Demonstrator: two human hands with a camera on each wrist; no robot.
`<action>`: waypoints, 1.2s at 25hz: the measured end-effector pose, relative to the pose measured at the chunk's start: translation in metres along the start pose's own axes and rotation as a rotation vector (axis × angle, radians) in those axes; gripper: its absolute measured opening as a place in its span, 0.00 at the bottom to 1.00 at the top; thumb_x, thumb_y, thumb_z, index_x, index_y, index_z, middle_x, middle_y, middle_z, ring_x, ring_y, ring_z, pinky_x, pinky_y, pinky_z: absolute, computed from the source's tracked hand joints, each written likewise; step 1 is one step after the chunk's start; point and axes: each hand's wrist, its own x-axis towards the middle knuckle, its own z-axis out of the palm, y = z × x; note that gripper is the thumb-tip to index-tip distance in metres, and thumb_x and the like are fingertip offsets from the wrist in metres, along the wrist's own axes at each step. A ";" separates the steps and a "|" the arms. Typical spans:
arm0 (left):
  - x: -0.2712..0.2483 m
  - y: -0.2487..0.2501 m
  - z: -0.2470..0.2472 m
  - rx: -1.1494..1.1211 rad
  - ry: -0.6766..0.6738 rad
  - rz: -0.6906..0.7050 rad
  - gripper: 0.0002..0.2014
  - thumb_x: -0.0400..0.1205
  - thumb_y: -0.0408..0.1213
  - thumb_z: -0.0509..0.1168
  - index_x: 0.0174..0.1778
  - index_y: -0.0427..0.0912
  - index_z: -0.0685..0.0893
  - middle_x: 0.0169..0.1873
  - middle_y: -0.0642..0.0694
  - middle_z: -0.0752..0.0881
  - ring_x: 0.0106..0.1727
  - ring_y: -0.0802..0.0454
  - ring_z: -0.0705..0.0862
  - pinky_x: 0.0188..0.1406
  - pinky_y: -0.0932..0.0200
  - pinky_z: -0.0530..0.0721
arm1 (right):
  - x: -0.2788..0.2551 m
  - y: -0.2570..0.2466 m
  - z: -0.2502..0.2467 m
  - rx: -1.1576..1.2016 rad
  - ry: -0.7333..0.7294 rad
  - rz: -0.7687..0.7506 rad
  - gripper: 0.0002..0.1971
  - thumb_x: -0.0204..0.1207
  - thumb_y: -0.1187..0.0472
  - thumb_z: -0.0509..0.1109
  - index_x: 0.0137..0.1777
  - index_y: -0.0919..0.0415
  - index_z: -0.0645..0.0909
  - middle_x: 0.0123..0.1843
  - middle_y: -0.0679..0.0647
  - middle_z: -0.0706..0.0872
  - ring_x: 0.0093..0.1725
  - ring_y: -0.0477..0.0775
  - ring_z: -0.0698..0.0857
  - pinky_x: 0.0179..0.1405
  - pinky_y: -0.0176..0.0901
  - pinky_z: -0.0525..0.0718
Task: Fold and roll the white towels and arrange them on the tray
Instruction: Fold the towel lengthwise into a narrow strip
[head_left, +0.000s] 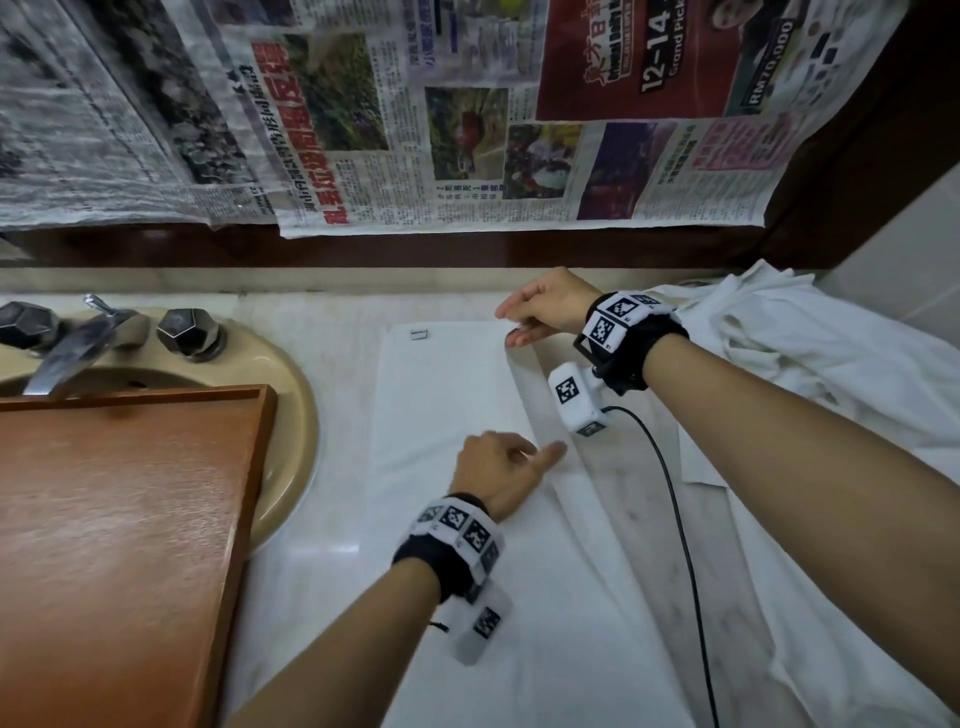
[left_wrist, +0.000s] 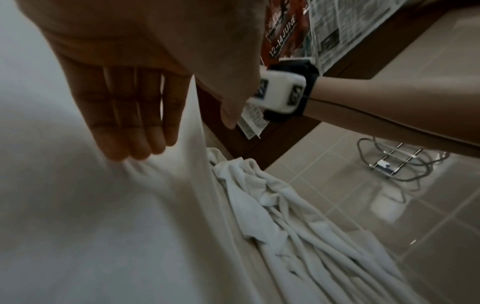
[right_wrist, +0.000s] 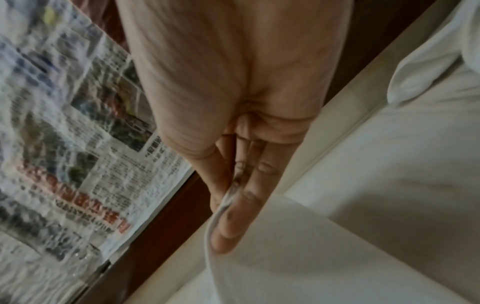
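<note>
Wooden tray (head_left: 130, 493) sits left over the sink. Centre, the white towel (head_left: 447, 395) lies flat on the surface; left hand (head_left: 498, 467) presses it, fingers (left_wrist: 130, 123) straight. Right hand (head_left: 545, 306) pinches its far corner, fingers (right_wrist: 233, 216) closed on cloth.

This is a bathroom, by the look of its vanity: a pale marble table (head_left: 322, 519) runs beneath a dark wood frame, with a beige round basin (head_left: 291, 415) sunk at its left edge and a chrome tap (head_left: 72, 353) flanked by two faceted knobs. Glossy beige wall tiles (left_wrist: 389, 205) meet the right corner, where a wire rack (left_wrist: 389, 164) hangs. Newspaper sheets (head_left: 415, 130) cover the framed panel above
</note>
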 end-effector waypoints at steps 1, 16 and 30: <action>-0.005 0.003 0.013 -0.039 -0.057 -0.022 0.20 0.75 0.61 0.70 0.35 0.45 0.89 0.29 0.51 0.87 0.31 0.57 0.84 0.35 0.62 0.83 | -0.002 -0.003 -0.001 0.026 0.000 0.006 0.06 0.81 0.73 0.66 0.49 0.70 0.85 0.39 0.69 0.89 0.36 0.57 0.92 0.34 0.36 0.89; -0.031 0.026 -0.031 -0.580 -0.189 -0.103 0.09 0.83 0.31 0.68 0.40 0.28 0.81 0.34 0.31 0.86 0.34 0.47 0.89 0.40 0.60 0.90 | -0.010 -0.017 -0.012 -0.157 0.188 0.020 0.12 0.79 0.69 0.61 0.45 0.59 0.87 0.38 0.53 0.91 0.33 0.49 0.88 0.37 0.42 0.82; -0.037 -0.094 -0.077 -0.477 0.276 -0.333 0.16 0.85 0.39 0.65 0.35 0.33 0.80 0.30 0.39 0.83 0.33 0.42 0.86 0.34 0.41 0.91 | 0.066 -0.021 0.109 -0.747 0.129 -0.271 0.12 0.85 0.57 0.55 0.60 0.55 0.80 0.67 0.55 0.77 0.69 0.61 0.74 0.69 0.64 0.70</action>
